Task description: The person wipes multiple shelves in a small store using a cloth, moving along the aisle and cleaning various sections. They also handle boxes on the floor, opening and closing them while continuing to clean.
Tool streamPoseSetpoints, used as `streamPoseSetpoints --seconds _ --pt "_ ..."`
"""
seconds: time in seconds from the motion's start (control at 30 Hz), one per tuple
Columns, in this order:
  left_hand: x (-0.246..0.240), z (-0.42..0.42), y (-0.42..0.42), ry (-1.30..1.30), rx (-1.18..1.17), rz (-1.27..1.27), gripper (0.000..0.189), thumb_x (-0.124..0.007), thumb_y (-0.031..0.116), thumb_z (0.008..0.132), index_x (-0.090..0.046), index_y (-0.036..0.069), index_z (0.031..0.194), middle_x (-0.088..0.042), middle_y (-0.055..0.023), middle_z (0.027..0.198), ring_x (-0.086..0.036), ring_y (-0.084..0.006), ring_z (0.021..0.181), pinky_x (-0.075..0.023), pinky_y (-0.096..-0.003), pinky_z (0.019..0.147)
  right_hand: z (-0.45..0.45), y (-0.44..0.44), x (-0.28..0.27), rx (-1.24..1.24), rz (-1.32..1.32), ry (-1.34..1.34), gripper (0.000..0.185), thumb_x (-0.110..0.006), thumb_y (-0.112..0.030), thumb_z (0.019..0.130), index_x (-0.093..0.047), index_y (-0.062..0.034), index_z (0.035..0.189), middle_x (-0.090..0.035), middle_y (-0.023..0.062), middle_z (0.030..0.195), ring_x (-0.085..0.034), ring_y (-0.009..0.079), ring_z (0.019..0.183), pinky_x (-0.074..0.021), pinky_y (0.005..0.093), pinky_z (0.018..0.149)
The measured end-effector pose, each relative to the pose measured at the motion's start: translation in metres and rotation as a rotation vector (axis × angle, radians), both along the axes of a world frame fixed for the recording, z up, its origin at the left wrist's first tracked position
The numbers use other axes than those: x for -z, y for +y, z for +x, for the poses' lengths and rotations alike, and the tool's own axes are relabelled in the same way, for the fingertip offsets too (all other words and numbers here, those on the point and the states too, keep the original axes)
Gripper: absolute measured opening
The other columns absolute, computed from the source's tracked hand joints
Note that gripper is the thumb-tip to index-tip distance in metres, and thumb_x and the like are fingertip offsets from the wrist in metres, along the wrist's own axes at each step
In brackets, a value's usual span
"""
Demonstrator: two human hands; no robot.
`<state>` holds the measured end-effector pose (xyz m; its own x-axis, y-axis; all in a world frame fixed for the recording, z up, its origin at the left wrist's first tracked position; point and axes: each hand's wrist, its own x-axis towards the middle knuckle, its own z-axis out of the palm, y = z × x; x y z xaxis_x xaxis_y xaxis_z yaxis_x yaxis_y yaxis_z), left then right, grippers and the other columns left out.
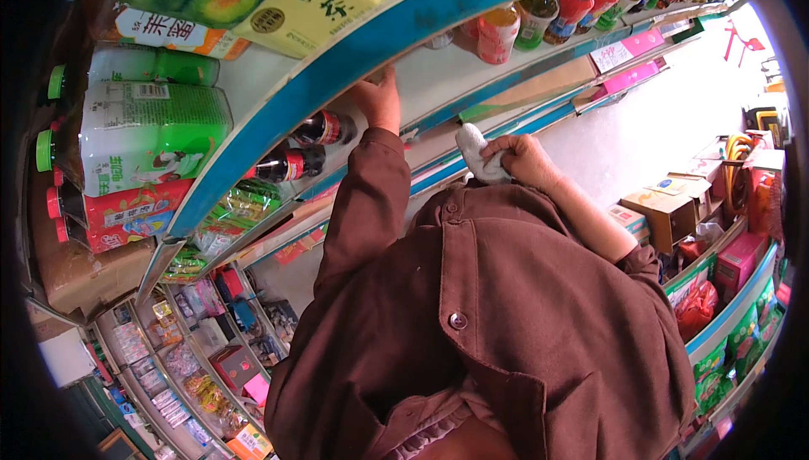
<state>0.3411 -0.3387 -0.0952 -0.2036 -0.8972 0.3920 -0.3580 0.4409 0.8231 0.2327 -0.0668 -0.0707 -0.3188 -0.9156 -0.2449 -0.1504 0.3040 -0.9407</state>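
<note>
My left hand (379, 103) reaches in under the blue front edge (411, 24) of an upper shelf, over the white lower shelf board (430, 81). The thumb shows, but the other fingers are partly hidden by that edge, so I cannot tell whether they hold anything. Closest to this hand is a dark bottle with a red label (325, 128), with a similar dark bottle (291, 163) beside it. My right hand (521, 155) grips a bunched whitish cloth (477, 150) in front of my brown shirt, just off the lower shelf edges.
Large green-labelled bottles (158, 134) and a yellow carton (316, 2) crowd the upper shelf. Farther along the lower shelf stand several drink bottles (499, 33). Cardboard boxes (663, 207) sit on my right, above green packets (711, 359). Racks of small packaged goods (183, 359) fill the lower left.
</note>
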Motion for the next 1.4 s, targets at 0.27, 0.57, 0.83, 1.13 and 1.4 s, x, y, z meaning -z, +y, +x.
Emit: streamPoseSetpoints --seconds 0.27,0.57,0.83,1.13,1.4 --pt "-0.029 0.011 -0.028 -0.043 -0.193 -0.15 0.073 -0.083 0.01 0.063 -0.045 -0.005 0.124 -0.051 -0.0224 0.124 -0.05 -0.034 0.111 -0.0389 -0.043 0.095 0.011 -0.001 -0.005 -0.025 -0.016 0.05 0.037 -0.046 0.007 0.069 -0.071 -0.009 0.091 -0.067 0.0163 0.088 -0.065 0.0265 0.085 -0.0499 0.0322 0.079" --pt "-0.035 0.003 -0.036 0.199 -0.014 0.026 0.069 -0.082 0.01 0.065 -0.047 -0.004 0.123 -0.05 -0.0191 0.128 -0.049 -0.0312 0.113 -0.0366 -0.0429 0.098 0.01 0.023 -0.008 0.098 0.002 -0.019 0.04 -0.044 0.011 0.065 -0.07 -0.0068 0.091 -0.068 0.0129 0.087 -0.065 0.0214 0.084 -0.0497 0.0293 0.079" --pt "-0.027 0.003 -0.004 0.36 0.095 0.28 0.061 -0.081 0.004 0.062 -0.052 0.0 0.115 -0.057 -0.011 0.115 -0.054 -0.0216 0.102 -0.0438 -0.0354 0.089 0.016 0.023 -0.008 0.069 0.04 -0.053 0.043 -0.042 0.015 0.064 -0.07 -0.0063 0.09 -0.067 0.0092 0.089 -0.063 0.0171 0.085 -0.0484 0.0272 0.081" --pt "-0.011 -0.008 0.012 0.306 0.228 0.328 0.044 -0.079 0.002 0.064 -0.057 0.003 0.102 -0.062 -0.0044 0.095 -0.059 -0.0169 0.082 -0.0476 -0.0313 0.079 0.023 0.019 -0.001 0.033 -0.053 0.047 0.021 -0.058 -0.003 0.072 -0.07 -0.0089 0.088 -0.068 0.0127 0.081 -0.067 0.0208 0.079 -0.051 0.0304 0.071" --pt "-0.027 -0.029 -0.009 0.26 0.358 0.283 0.06 -0.08 0.002 0.063 -0.052 0.0 0.116 -0.055 -0.0076 0.113 -0.053 -0.0203 0.098 -0.0428 -0.0341 0.089 0.017 0.028 -0.015 0.014 0.129 0.001 0.041 -0.044 0.014 0.066 -0.069 -0.0056 0.093 -0.068 0.0093 0.09 -0.063 0.0165 0.084 -0.0485 0.0263 0.08"
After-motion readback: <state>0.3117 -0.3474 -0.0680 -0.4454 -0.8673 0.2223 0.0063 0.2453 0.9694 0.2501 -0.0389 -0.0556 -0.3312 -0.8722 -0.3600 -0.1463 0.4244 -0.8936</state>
